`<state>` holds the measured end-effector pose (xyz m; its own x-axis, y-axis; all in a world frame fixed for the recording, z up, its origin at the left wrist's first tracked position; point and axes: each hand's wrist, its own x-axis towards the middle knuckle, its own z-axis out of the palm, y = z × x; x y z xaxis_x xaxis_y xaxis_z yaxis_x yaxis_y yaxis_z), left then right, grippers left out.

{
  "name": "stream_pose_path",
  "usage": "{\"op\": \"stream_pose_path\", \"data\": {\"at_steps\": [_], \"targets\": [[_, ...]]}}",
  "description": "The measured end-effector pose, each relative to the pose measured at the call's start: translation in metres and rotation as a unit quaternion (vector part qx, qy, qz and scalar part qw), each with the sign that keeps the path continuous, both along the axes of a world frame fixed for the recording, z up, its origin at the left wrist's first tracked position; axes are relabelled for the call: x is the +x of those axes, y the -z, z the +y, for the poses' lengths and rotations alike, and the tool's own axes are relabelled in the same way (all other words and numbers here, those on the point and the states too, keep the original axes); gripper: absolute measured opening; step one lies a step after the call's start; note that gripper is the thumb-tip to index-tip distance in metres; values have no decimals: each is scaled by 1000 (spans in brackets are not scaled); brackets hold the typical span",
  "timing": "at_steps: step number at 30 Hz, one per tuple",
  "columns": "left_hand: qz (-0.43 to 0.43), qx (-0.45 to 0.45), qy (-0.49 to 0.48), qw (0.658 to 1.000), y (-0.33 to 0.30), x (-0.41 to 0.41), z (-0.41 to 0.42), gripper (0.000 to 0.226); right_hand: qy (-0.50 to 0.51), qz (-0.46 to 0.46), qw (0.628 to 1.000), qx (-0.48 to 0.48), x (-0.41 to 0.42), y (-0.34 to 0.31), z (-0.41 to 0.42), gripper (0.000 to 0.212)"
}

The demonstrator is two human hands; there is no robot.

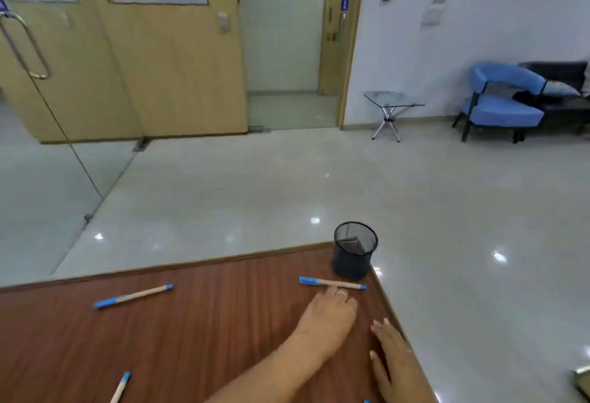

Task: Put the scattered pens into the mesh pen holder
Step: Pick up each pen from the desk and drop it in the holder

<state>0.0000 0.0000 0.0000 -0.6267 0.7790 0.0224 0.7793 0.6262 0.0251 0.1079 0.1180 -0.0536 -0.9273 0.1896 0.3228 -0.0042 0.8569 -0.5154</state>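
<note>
The pen holder (355, 251) sits right on the far right corner of the desk (207, 322), basically at the edge, and afaict it has no pens in it yet, just something pale showing through the mesh, can't tell what. Nearest pen (332, 283) lies flat just in front of it, blue cap pointing left. The left hand (329, 313) reaches over to it, fingertips touching or just about touching the barrel, fingers curled down but not closed around it, so no grip yet imo. The right hand (394, 359) lies flat and open on the desk near the right edge, holding nothing.

What could go wrong: a round pen on a slick desk, poked from above, rolls away towards the holder or off the right edge, which is v close. Also the holder looks light and is parked on the corner, so bumping it w/ the pen tip on the way in could tip it onto the floor. Steadying it w/ the free hand would help.

Two more pens are waiting: one (133, 296) well off to the left, one (120, 387) at the bottom edge, partly cut off. There's also a blue speck at the bottom by the right wrist, maybe another, can't tell.
</note>
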Motion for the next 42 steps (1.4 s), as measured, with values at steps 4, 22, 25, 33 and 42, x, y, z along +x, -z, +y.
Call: {"op": "stream_pose_path", "data": {"at_steps": [4,22,25,33,42], "targets": [[-68,9,-53,996,-3,-43,33,24,34,-93,994,43,-4,3,7,35],[-170,71,-260,948,34,-84,-15,18,6,-114,989,93,-5,25,8,53],[-246,120,-162,948,26,-83,-23,19,8,-118,989,94,-5,25,8,53],[-246,511,-108,816,-57,-80,-4,15,0,-118,989,89,-3,26,8,50],[-228,363,-220,876,-61,-102,42,18,-14,-127,986,104,-2,26,10,52]]}}
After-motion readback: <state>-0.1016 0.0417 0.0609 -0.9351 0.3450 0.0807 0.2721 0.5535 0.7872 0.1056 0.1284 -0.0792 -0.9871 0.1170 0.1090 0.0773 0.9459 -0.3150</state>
